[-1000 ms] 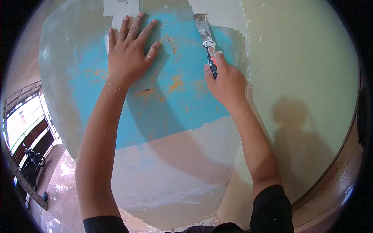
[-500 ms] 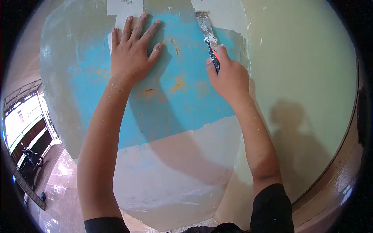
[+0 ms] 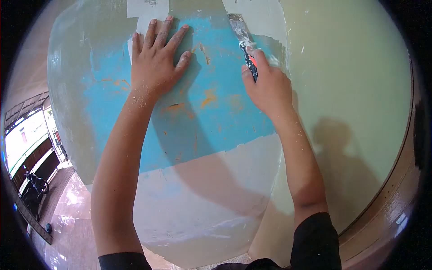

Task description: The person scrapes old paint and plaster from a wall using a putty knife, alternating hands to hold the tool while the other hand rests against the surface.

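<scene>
The left hand lies flat on the wall. Its fingers are open and spread wide, and they press on a big patch of blue paint. The fingertips reach the top edge of the blue, where the pale paint starts.

The right hand holds a scraper. Its fingers are closed tight around the dark handle, which has white spots and a bit of red on it. The scraper points up and a little to the left. Its flat metal end touches the wall near the top right corner of the blue paint. The two hands are near each other, with blue paint between them.

Small orange marks show in the blue. Below the blue, the wall is pale and pinkish. The person's shadow falls on the green wall at the right. Far down at the left stands a motorbike on a shiny floor.
</scene>
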Demonstrator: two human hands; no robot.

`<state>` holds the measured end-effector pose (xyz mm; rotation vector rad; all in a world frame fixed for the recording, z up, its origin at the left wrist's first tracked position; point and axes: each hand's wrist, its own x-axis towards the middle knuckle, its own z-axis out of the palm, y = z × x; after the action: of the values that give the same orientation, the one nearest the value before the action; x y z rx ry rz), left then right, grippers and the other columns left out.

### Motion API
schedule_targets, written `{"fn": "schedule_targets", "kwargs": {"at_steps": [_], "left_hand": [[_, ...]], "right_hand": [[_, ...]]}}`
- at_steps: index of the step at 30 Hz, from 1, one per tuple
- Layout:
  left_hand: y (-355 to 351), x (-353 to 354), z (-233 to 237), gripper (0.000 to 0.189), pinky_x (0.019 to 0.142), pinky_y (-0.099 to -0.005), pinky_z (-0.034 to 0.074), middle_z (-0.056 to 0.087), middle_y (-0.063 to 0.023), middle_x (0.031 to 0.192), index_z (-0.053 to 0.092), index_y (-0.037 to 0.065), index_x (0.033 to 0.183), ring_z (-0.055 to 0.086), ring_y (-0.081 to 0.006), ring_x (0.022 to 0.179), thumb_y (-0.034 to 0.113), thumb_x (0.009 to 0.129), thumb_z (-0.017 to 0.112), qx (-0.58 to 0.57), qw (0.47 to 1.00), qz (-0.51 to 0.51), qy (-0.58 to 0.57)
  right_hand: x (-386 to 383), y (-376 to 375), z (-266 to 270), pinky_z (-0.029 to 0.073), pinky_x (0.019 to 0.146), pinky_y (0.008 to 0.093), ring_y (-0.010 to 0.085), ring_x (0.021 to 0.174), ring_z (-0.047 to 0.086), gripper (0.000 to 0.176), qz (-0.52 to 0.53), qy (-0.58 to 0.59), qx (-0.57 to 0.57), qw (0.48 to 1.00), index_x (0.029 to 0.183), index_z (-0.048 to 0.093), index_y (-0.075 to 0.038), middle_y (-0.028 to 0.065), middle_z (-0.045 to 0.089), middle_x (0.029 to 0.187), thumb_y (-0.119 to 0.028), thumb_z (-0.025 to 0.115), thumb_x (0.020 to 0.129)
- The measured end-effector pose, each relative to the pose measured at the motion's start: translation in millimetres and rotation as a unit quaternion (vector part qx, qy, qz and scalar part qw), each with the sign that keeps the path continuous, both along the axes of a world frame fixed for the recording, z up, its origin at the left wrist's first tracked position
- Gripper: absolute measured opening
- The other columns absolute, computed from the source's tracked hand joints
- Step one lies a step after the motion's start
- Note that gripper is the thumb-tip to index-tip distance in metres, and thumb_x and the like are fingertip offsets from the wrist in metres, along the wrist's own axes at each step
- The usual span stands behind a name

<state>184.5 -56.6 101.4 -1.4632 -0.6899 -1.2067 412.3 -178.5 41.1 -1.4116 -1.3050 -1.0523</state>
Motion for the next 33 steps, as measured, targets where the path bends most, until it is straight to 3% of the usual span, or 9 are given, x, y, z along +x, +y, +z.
{"fn": "schedule_targets", "kwargs": {"at_steps": [13,22,25,33], "left_hand": [[3.1,0.6,-0.4,0.057,0.125,-0.0584,0.008,0.027,0.0,0.167,0.038,0.037,0.155,0.018,-0.0286,0.156,0.054,0.1,0.044,0.011,1.0,-0.008,0.001],[0.9,1.3,-0.8,0.059,0.125,-0.0585,0.01,0.027,-0.0005,0.167,0.036,0.036,0.156,0.019,-0.0294,0.155,0.051,0.1,0.049,0.008,1.0,0.003,0.001],[4.6,1.6,-1.2,0.057,0.125,-0.0576,0.009,0.026,0.0003,0.167,0.037,0.038,0.156,0.018,-0.029,0.155,0.054,0.101,0.043,0.017,1.0,-0.004,-0.001],[2.8,0.4,-1.0,0.057,0.125,-0.0581,0.009,0.026,0.0001,0.167,0.036,0.037,0.156,0.018,-0.0288,0.156,0.052,0.101,0.045,0.012,1.0,-0.005,-0.001]], "right_hand": [[-3.5,-8.7,9.4,0.055,0.073,0.052,0.0401,0.083,0.071,0.042,-0.006,0.016,-0.027,0.999,0.136,0.049,-0.015,0.0184,0.072,0.09,-0.035,0.055,0.099],[-4.4,-10.3,11.6,0.055,0.073,0.0524,0.0404,0.084,0.071,0.04,0.001,0.019,-0.018,1.0,0.134,0.05,-0.015,0.0181,0.072,0.09,-0.035,0.056,0.099],[-4.4,-10.3,9.0,0.055,0.073,0.0526,0.0405,0.083,0.071,0.04,0.003,0.008,-0.012,1.0,0.134,0.05,-0.015,0.018,0.072,0.09,-0.035,0.056,0.099],[-3.3,-11.0,18.7,0.055,0.072,0.0526,0.0397,0.081,0.071,0.039,-0.017,0.001,-0.011,1.0,0.133,0.05,-0.016,0.0178,0.072,0.088,-0.035,0.055,0.099]]}}
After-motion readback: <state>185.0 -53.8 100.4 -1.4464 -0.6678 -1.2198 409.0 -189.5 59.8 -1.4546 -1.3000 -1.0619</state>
